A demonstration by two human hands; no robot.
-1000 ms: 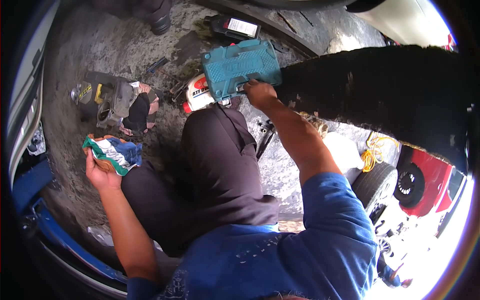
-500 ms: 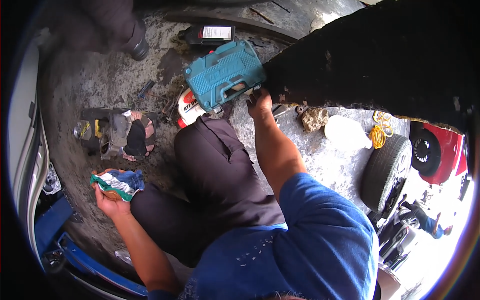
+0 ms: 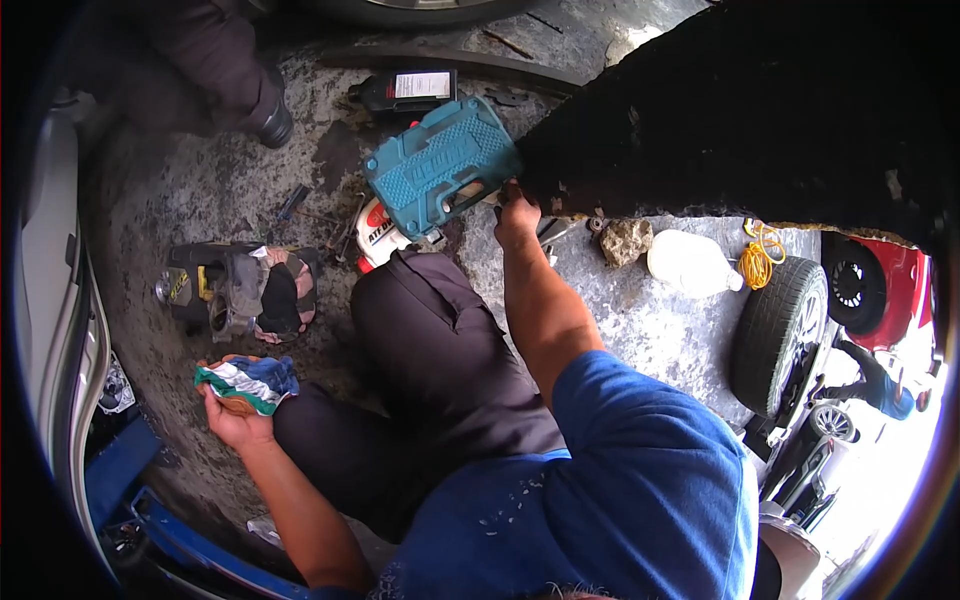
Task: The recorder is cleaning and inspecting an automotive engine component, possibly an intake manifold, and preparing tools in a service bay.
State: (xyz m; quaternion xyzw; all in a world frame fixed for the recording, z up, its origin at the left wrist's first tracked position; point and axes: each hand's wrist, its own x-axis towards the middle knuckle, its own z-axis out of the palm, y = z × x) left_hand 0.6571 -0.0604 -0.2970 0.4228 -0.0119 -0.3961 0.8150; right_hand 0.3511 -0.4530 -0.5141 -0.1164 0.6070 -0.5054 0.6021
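Teal plastic tool case gripped at its near edge by the right hand, on the concrete floor beside the big dark tyre.

Compared with half a second ago, the case lies in much the same spot against the tyre, the right hand still clenched on its edge, while the view has swung slightly toward the left. The left hand stays low by the bent knee, fingers closed around a bunched striped rag, as before. Just beside the rag sits a dark tool bag; a black oil bottle lies beyond the case.
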